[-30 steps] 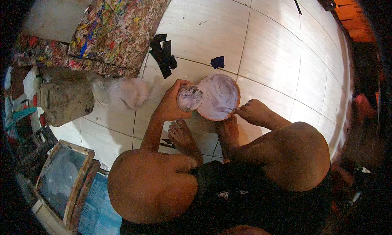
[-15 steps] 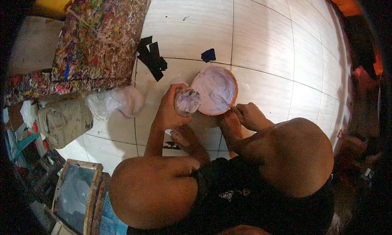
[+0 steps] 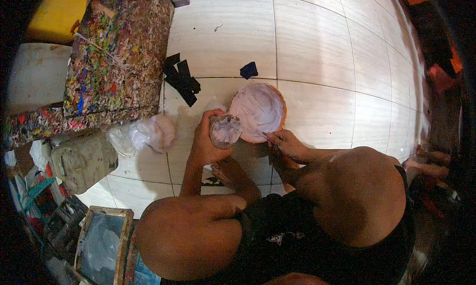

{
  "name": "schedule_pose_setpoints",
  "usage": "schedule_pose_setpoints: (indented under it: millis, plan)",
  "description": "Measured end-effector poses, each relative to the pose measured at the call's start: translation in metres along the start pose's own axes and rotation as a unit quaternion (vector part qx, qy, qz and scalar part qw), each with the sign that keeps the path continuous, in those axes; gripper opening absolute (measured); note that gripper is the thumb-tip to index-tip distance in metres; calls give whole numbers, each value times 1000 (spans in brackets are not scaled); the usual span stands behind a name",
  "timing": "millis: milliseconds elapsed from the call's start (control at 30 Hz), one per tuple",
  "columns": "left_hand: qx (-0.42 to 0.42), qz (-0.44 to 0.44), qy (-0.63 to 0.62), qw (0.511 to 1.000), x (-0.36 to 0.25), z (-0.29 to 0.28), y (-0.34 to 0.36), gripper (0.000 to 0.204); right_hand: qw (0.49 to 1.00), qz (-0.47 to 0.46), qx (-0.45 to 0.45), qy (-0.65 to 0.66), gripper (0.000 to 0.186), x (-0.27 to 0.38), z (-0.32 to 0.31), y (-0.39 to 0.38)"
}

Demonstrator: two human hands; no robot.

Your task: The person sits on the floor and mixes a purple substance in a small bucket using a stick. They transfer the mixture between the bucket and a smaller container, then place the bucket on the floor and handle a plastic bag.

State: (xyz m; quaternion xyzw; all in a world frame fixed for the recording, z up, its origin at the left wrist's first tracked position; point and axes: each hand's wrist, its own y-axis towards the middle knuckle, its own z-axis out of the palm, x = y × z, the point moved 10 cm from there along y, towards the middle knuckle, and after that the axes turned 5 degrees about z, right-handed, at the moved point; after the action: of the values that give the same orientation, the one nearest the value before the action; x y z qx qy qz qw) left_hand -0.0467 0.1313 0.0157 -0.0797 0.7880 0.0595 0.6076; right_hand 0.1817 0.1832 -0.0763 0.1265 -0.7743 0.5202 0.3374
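Note:
My left hand [image 3: 206,139] grips a small round container [image 3: 225,130] smeared with pale, mottled paste, held beside the left of a wide orange-rimmed tub [image 3: 257,109] filled with pale lilac paste. My right hand [image 3: 283,142] is closed on a thin tool [image 3: 269,136] at the tub's near right rim; the tool is too small to make out clearly. My bare feet sit on the tiles below the tub, between my bent knees.
Black strips [image 3: 182,79] and a dark blue piece [image 3: 248,70] lie beyond the tub. Left are a paint-crusted board [image 3: 111,52], plastic bags [image 3: 141,136], a grimy jerrycan [image 3: 82,161] and a wood-framed screen [image 3: 103,243]. Someone's bare limb [image 3: 427,167] seems visible at far right.
The view has shifted, so most of the floor appears further left. My right hand has moved from outside the tub's right edge onto its near rim, with the tool tip over the paste.

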Motion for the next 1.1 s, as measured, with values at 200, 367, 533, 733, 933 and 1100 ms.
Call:
schedule_pose_setpoints:
  millis: [200, 367, 533, 733, 933, 1100]
  plan:
    - [-18, 21, -23, 999, 1, -2, -3, 83, 982, 71, 7, 174, 41, -3, 6, 5]
    - [-34, 12, -29, 999, -3, -4, -2, 82, 962, 27, -4, 273, 35, -8, -16, 12]
    - [-127, 53, -80, 987, 0, -20, -6, 80, 970, 16, 26, 240, 36, 28, -62, -7]
    - [-167, 11, -97, 981, 5, -25, -3, 82, 999, 21, 16, 29, 42, 93, -104, -39]
    - [-187, 22, -49, 981, 6, -21, 2, 84, 983, -30, 41, -177, 44, 200, -105, -56]
    - [-217, 18, -39, 975, 5, -30, -8, 85, 928, -149, 122, -319, 38, 268, -56, -32]
